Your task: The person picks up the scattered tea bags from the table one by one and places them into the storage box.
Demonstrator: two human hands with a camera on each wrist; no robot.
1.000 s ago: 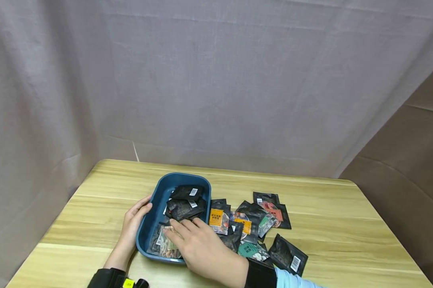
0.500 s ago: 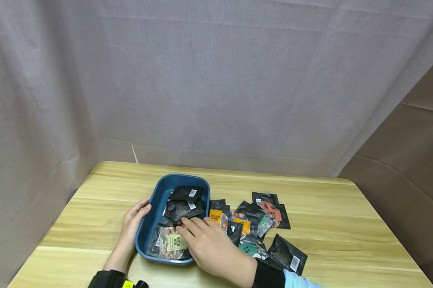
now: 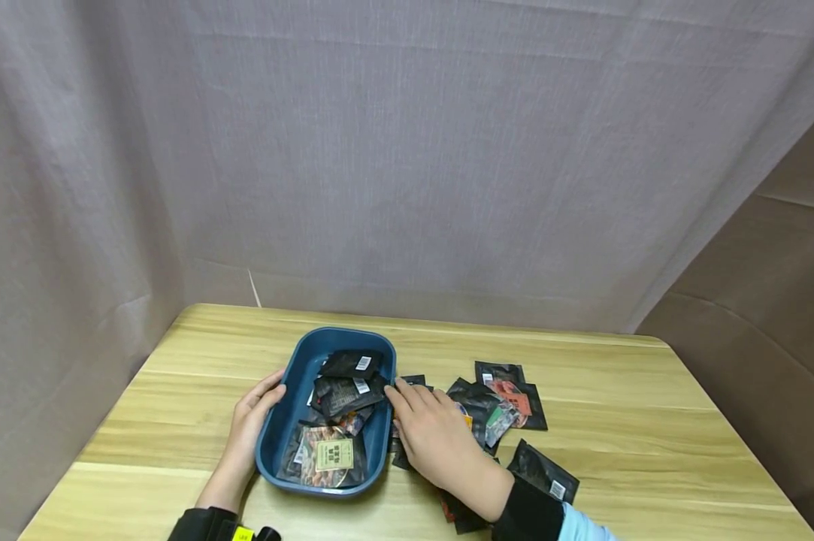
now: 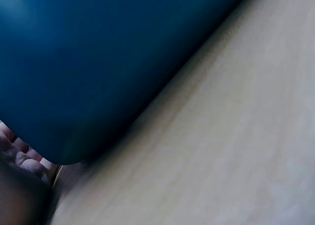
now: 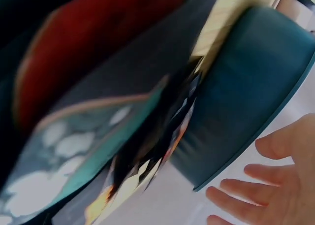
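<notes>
A blue plastic bin [image 3: 303,376] holds several small flat food packets. On top at its near end lies a packet with a pale yellow label [image 3: 334,454]; farther back are black packets [image 3: 351,364] with barcodes. My left hand [image 3: 249,417] rests against the bin's left outer wall, thumb near the rim. Just outside the right wall, my right hand [image 3: 440,439] is spread over a loose pile of packets and covers part of it. In the right wrist view, the right hand's fingers look extended beside the bin [image 5: 251,87], with a green-edged packet [image 5: 93,156] close to the camera.
Right of the right hand lie a black packet with a barcode [image 3: 545,472] and overlapping packets, one with a red label [image 3: 517,400]. The wooden table [image 3: 650,421] reaches back to a grey curtain [image 3: 407,165].
My right hand has moved right, out of the bin and over the loose packets, uncovering the packet with the pale yellow label. The left hand stays against the bin.
</notes>
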